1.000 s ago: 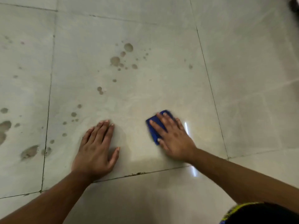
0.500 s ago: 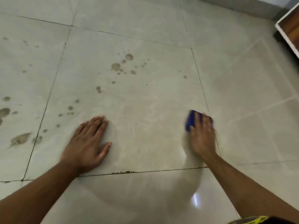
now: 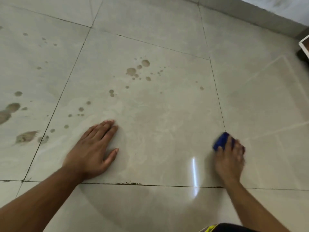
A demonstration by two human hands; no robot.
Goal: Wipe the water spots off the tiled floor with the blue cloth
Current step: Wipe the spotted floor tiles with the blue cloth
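Observation:
My right hand (image 3: 229,158) presses a folded blue cloth (image 3: 220,142) onto the pale tiled floor (image 3: 167,124), right by the grout line at the tile's right edge; the hand is motion-blurred and covers most of the cloth. My left hand (image 3: 93,151) lies flat on the same tile, fingers together, palm down, holding nothing. A cluster of brownish water spots (image 3: 138,69) sits far ahead of both hands. Smaller spots (image 3: 81,109) lie just beyond my left fingertips, and larger smears (image 3: 26,136) mark the tile to the left.
A grey skirting and white wall (image 3: 267,15) run along the top right. The corner of a white-framed piece of furniture (image 3: 305,46) pokes in at the right edge. Dirt specks sit in the grout line (image 3: 128,183) near me. A light glare streak (image 3: 194,173) reflects between my hands.
My right hand has swept the blue cloth from the tile's middle to its right edge, then slightly nearer. The left hand stayed planted. The view tilted up, showing the wall.

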